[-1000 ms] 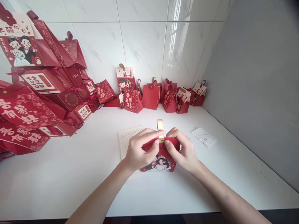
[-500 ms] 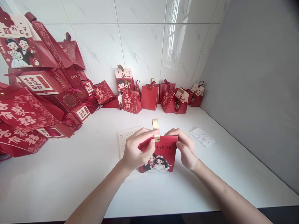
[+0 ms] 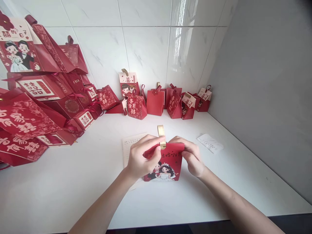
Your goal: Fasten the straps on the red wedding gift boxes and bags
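A red wedding favor box (image 3: 175, 165) printed with a cartoon couple stands upright at the near middle of the white table (image 3: 97, 198), its gold loop strap (image 3: 161, 130) rising from the top edge. The left hand (image 3: 143, 157) grips the box, thumb and fingers pinching its top edge at the base of the strap, and hides the upper left of the printed front. The right hand (image 3: 192, 156) grasps the upper right edge, its thumb at the side and its fingers partly hidden behind. A lined paper sheet (image 3: 126, 151) lies to the left, much of it covered by the left hand and the box. A creased white slip (image 3: 210, 143) lies flat, just beyond the right hand. On the left, a tall pile of red wedding boxes (image 3: 36, 112) takes up that side of the table, some overlapping others. At the far side, a row of smaller boxes stands before the marbled tile wall (image 3: 146, 48), among them a plain red box (image 3: 155, 103) and a taller cream-topped box (image 3: 128, 79) partly hidden by its neighbor. A grey wall (image 3: 263, 87) bounds the right side.
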Motion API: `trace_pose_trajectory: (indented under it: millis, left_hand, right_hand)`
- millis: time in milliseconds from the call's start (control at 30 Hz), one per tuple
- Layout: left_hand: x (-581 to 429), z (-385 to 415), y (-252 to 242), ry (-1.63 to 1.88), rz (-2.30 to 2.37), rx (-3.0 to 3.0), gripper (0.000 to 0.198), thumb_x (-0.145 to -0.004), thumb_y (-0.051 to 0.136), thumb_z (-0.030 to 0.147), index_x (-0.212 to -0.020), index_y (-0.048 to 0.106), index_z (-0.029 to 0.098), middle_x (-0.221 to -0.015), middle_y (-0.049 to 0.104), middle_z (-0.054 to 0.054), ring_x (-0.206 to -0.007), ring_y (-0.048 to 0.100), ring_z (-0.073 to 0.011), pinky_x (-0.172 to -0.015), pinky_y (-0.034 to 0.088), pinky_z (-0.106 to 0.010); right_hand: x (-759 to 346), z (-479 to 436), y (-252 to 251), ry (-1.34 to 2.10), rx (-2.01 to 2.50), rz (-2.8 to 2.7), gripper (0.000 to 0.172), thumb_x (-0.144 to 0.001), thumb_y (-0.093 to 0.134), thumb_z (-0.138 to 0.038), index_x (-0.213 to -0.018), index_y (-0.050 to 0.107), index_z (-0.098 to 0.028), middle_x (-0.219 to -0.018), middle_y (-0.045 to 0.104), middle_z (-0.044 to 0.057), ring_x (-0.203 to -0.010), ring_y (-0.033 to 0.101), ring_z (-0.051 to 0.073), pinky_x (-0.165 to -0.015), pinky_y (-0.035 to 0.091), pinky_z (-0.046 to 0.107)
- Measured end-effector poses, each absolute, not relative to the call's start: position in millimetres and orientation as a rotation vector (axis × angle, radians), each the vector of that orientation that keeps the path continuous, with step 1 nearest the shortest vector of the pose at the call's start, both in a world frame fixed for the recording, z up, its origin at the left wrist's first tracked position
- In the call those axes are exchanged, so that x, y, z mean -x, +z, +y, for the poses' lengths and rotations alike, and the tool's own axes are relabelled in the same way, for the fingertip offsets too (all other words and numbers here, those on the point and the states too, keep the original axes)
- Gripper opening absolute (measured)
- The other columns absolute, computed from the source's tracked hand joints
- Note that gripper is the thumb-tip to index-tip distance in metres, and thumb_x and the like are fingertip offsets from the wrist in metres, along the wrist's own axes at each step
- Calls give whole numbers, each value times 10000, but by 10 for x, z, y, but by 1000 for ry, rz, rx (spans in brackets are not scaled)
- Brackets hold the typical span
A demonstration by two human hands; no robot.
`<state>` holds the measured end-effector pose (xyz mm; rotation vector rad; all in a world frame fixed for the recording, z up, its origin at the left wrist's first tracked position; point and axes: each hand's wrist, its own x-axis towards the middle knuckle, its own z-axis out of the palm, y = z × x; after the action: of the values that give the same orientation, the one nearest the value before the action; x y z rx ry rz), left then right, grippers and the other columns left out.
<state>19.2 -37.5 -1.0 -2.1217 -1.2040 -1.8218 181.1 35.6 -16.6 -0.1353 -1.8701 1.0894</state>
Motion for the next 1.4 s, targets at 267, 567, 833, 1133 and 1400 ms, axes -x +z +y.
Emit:
trace_pose_trajectory:
  millis: [267,567,833,1133,1400]
  left_hand:
    - [-198,-373,-15,-1841,-1175,2136,348,-789,532,15,-1052,690,179,-773,667,-21,-684,629,-120,-562,515,-222]
    - [-204,-378,-12,-1799,-1150,2127,356,-794,508,22,-1062,679,180,-768,663,-22,-691,633,-125,-574,530,-229]
    - [-201,-375,-20,-1735,-1128,2175,347,-809,531,58,-1106,646,195,-856,666,-36,-744,653,-136,-653,567,-253]
    - [-202,-365,-57,-1756,-1159,2136,295,-822,547,60,-1066,658,184,-838,613,-28,-727,645,-121,-621,544,-230]
    - [-226,-376,-29,-1822,-1166,2139,287,-815,548,62,-1038,670,196,-809,635,-18,-700,644,-121,-608,538,-234]
  right_hand:
    - [-1833,346,-147,1125,186,-1826,338,-819,345,-191,-814,683,-183,-792,668,69,-682,593,210,-588,452,330]
    - [-1828,331,-179,1045,283,-1773,316,-925,351,-280,-989,651,-207,-777,695,37,-669,637,192,-565,492,302]
    - [-1687,164,-128,741,272,-1786,80,-863,553,-174,-929,573,-215,-789,592,21,-671,571,149,-602,486,281]
    - [-1672,108,-97,861,414,-1739,69,-857,573,-150,-831,580,-213,-752,655,-18,-640,602,102,-582,502,200]
    - [-1684,106,-107,888,416,-1753,55,-824,582,-163,-836,573,-216,-718,662,-18,-610,601,120,-520,489,215]
